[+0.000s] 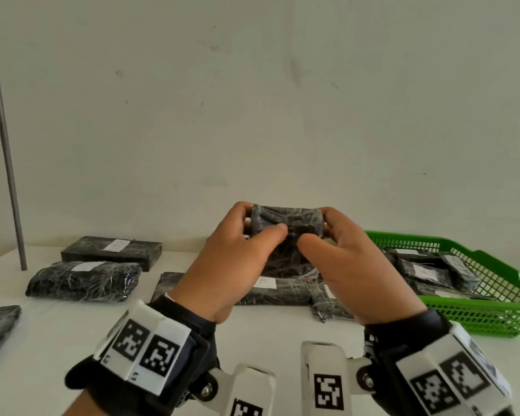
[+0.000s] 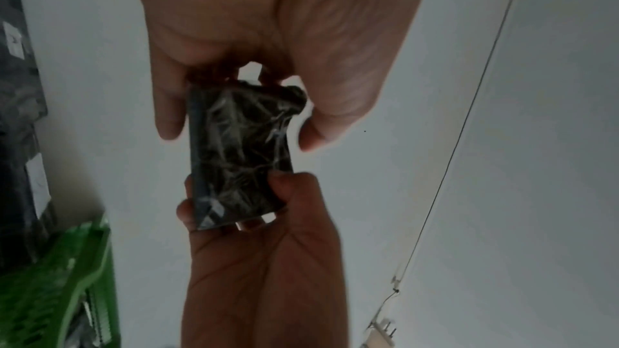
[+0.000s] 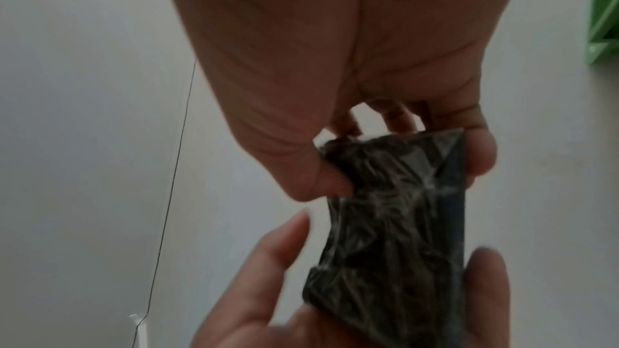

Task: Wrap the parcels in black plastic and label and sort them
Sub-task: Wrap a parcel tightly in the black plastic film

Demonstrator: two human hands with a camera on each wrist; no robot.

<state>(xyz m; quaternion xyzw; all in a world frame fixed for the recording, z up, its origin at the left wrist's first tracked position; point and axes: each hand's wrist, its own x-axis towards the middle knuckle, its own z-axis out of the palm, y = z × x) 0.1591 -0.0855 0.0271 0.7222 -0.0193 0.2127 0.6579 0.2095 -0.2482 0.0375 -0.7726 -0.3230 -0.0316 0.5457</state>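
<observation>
A small block-shaped parcel (image 1: 287, 232) wrapped in crinkled black plastic is held up above the white table (image 1: 252, 331), between both hands. My left hand (image 1: 260, 222) grips its left end, thumb on the near face and fingers curled behind. My right hand (image 1: 317, 228) grips the right end the same way. The left wrist view shows the parcel (image 2: 239, 152) pinched by my left hand (image 2: 239, 131) from above, with the other hand below it. In the right wrist view my right hand (image 3: 402, 168) pinches the parcel (image 3: 395, 221). No label shows on it.
A green basket (image 1: 493, 298) at the right holds several labelled black parcels (image 1: 427, 271). More wrapped parcels lie on the table: a box (image 1: 111, 252), a soft bundle (image 1: 83, 280), a flat one marked A (image 1: 252, 291) under my hands. A grey rod (image 1: 8, 172) stands far left.
</observation>
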